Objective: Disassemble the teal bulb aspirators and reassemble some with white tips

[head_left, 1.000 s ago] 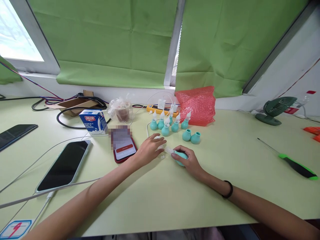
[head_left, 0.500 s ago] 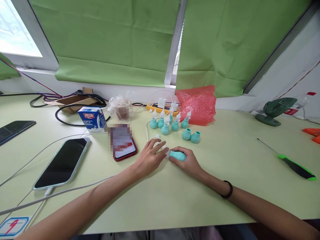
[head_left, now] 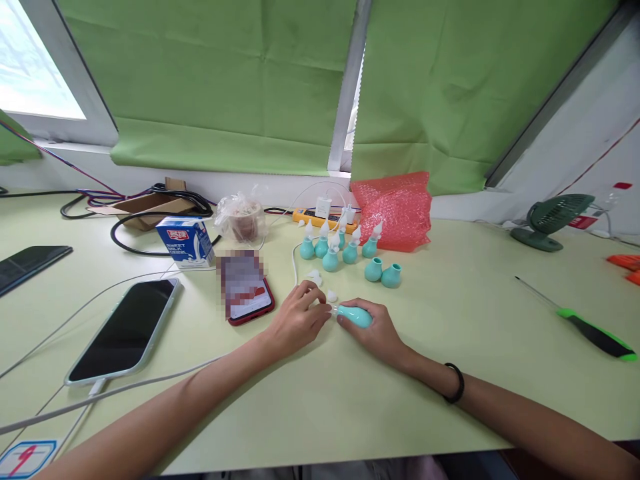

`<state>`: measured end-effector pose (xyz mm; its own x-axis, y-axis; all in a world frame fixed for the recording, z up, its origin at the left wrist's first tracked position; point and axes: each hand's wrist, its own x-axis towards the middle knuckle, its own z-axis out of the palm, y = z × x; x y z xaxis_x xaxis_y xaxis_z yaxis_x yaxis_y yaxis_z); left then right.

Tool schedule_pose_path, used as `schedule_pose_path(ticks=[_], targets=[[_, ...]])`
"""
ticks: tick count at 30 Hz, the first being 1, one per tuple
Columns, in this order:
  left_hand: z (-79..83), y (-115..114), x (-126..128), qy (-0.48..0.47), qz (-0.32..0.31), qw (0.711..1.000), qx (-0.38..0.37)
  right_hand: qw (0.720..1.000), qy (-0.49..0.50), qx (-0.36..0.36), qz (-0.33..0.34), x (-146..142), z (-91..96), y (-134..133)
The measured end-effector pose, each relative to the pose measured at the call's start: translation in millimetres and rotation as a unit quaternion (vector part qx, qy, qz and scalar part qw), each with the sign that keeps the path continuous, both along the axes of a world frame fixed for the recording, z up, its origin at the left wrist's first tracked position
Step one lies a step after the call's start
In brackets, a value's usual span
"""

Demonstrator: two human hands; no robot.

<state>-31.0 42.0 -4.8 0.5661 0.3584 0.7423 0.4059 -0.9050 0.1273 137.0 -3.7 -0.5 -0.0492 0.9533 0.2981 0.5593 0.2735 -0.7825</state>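
Note:
My right hand (head_left: 376,328) grips a teal rubber bulb (head_left: 355,315) lying sideways on the pale green table (head_left: 450,373), its neck pointing left. My left hand (head_left: 299,316) is pinched at that neck on a small clear white tip (head_left: 327,309). Two loose white tips (head_left: 323,285) lie just beyond my left fingers. Farther back stand several teal bulbs fitted with white tips (head_left: 331,248) and two teal bulbs without tips (head_left: 383,272).
A red phone (head_left: 247,298) lies left of my left hand, with a larger phone on a cable (head_left: 125,329) and a milk carton (head_left: 186,241) beyond. Pink bubble wrap (head_left: 395,208), a power strip (head_left: 320,217), a small fan (head_left: 547,220) and a green screwdriver (head_left: 585,323) are around.
My left hand left the loose tips, closed into a pinch and came to the bulb's neck. My right hand turned the bulb so its neck points left.

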Motion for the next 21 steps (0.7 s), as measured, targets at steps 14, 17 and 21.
schedule_pose_path(ticks=[14, 17, 21], targets=[[9.0, -5.6, -2.9, 0.165, 0.057, 0.972, 0.156, 0.995, -0.062, 0.076, -0.011, -1.9, -4.2, -2.2], [12.0, -10.3, -2.0, 0.202, 0.072, 0.953, 0.213, 0.994, -0.066, 0.087, -0.009, -2.7, -4.7, -2.8], [15.6, -11.3, -2.1, 0.237, 0.079, 0.947, 0.202, 0.993, -0.071, 0.099, -0.003, -2.0, -6.2, -2.5]])
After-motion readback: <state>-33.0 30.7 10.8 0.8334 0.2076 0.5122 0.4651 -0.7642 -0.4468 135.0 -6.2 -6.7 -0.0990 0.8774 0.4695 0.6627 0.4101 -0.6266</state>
